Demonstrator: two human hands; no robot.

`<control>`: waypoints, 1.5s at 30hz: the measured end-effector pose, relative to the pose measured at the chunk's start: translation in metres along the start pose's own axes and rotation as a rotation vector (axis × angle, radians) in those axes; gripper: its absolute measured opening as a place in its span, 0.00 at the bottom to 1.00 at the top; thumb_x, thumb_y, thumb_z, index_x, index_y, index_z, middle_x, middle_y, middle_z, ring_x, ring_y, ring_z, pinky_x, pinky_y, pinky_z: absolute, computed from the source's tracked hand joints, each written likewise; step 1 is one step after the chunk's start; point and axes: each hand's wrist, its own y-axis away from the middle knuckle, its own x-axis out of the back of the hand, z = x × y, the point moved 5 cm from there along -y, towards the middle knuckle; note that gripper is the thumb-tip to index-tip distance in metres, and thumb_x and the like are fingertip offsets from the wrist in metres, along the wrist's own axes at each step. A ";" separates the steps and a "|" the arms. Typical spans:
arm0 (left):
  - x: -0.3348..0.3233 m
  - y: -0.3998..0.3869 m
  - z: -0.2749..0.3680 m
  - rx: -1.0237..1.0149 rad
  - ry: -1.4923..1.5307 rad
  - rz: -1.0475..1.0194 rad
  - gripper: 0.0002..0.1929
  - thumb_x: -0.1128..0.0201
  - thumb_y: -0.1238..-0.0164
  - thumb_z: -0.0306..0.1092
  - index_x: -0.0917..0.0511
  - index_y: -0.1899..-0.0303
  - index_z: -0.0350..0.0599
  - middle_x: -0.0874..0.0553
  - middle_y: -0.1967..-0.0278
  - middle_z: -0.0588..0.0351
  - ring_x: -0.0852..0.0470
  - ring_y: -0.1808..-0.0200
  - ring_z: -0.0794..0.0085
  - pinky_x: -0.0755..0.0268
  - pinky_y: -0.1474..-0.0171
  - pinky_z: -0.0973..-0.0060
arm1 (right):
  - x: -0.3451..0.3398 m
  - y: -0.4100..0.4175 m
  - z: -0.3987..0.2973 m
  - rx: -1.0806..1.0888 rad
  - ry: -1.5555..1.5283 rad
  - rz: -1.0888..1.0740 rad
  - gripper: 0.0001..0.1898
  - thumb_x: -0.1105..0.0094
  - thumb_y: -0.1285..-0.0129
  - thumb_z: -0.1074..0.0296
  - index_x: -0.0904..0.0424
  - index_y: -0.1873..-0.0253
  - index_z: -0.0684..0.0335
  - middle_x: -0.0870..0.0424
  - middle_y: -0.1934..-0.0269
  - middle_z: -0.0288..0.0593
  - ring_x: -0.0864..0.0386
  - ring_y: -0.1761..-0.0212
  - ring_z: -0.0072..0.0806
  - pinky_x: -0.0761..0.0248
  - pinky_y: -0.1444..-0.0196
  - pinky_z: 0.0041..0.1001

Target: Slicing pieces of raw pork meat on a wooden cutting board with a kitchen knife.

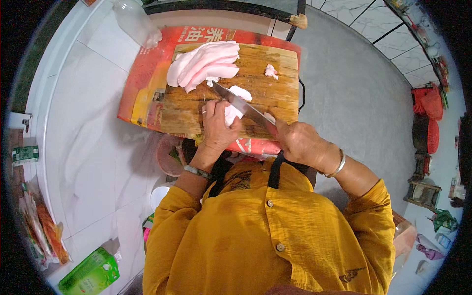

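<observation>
My right hand (297, 142) grips the handle of a kitchen knife (241, 107), its long blade slanting up and left over a wooden cutting board (284, 96). My left hand (219, 125) presses a pale piece of fatty meat (232, 113) on the board, just left of the blade. A white slice (240, 93) lies beyond the blade, and a small piece (269, 117) is close to my right hand. Several long strips of pale pink fatty meat (206, 64) are piled at the board's far left. A small scrap (271, 71) lies at the far right.
Under the board is a red printed sheet (136, 81). A clear plastic bottle (136, 24) lies at the upper left, near a black-edged stand (221, 11). A pinkish bowl (169, 155) and a white container (159, 195) are below, by my left arm. A green package (90, 273) lies lower left.
</observation>
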 end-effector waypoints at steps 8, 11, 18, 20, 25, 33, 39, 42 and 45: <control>0.001 -0.003 0.005 -0.062 0.004 -0.005 0.21 0.35 0.58 0.29 0.28 0.57 0.38 0.27 0.58 0.41 0.29 0.55 0.45 0.34 0.51 0.54 | -0.007 -0.078 -0.007 0.129 -0.133 0.066 0.16 0.42 0.48 0.72 0.29 0.54 0.73 0.21 0.71 0.64 0.21 0.67 0.58 0.26 0.65 0.46; 0.001 -0.001 0.002 -0.070 -0.044 0.016 0.21 0.35 0.58 0.27 0.29 0.58 0.36 0.28 0.57 0.40 0.29 0.54 0.46 0.34 0.51 0.55 | -0.015 -0.086 -0.007 0.092 -0.038 -0.016 0.16 0.41 0.47 0.71 0.28 0.56 0.73 0.19 0.66 0.65 0.20 0.62 0.58 0.25 0.62 0.46; 0.002 0.002 -0.005 0.058 0.052 0.099 0.21 0.35 0.59 0.22 0.29 0.57 0.39 0.28 0.57 0.42 0.29 0.52 0.47 0.35 0.47 0.57 | -0.025 -0.023 0.026 0.028 0.026 -0.096 0.20 0.42 0.49 0.75 0.31 0.49 0.73 0.20 0.71 0.62 0.21 0.66 0.56 0.28 0.66 0.47; 0.004 0.001 -0.013 0.105 0.059 0.140 0.21 0.35 0.58 0.22 0.29 0.57 0.39 0.28 0.57 0.42 0.29 0.52 0.48 0.35 0.47 0.58 | -0.015 -0.003 0.025 0.048 0.002 -0.059 0.19 0.43 0.48 0.74 0.30 0.50 0.73 0.21 0.73 0.63 0.21 0.68 0.57 0.28 0.66 0.47; 0.002 -0.002 -0.007 0.068 0.095 0.082 0.22 0.34 0.56 0.24 0.29 0.54 0.37 0.28 0.55 0.42 0.28 0.51 0.49 0.33 0.46 0.60 | -0.012 0.004 0.044 0.096 -0.157 0.182 0.12 0.44 0.42 0.72 0.29 0.55 0.72 0.23 0.76 0.63 0.23 0.73 0.58 0.29 0.70 0.47; 0.020 0.005 -0.005 -0.087 0.074 0.045 0.24 0.35 0.54 0.28 0.28 0.51 0.37 0.29 0.51 0.41 0.28 0.50 0.49 0.32 0.47 0.61 | 0.005 -0.006 0.017 0.042 0.002 0.128 0.10 0.44 0.39 0.69 0.30 0.60 0.71 0.24 0.79 0.61 0.23 0.75 0.57 0.29 0.73 0.46; 0.016 0.002 -0.007 -0.064 0.081 -0.018 0.23 0.34 0.56 0.28 0.28 0.54 0.39 0.28 0.53 0.42 0.28 0.52 0.49 0.32 0.49 0.59 | 0.005 -0.002 0.005 0.039 -0.026 0.088 0.22 0.41 0.55 0.74 0.30 0.51 0.74 0.21 0.77 0.59 0.20 0.72 0.55 0.26 0.70 0.46; 0.015 0.002 -0.008 -0.064 0.064 -0.007 0.23 0.34 0.57 0.28 0.29 0.54 0.39 0.28 0.54 0.43 0.27 0.53 0.49 0.32 0.50 0.60 | 0.001 -0.002 0.003 0.059 0.024 0.074 0.26 0.41 0.55 0.74 0.31 0.47 0.76 0.21 0.76 0.59 0.20 0.71 0.55 0.26 0.69 0.46; 0.015 0.002 -0.006 -0.044 0.078 -0.011 0.22 0.35 0.57 0.28 0.29 0.55 0.39 0.28 0.55 0.42 0.27 0.54 0.49 0.31 0.50 0.60 | -0.003 -0.006 0.005 0.037 0.025 0.048 0.24 0.40 0.55 0.74 0.31 0.50 0.74 0.21 0.75 0.60 0.19 0.69 0.54 0.25 0.69 0.45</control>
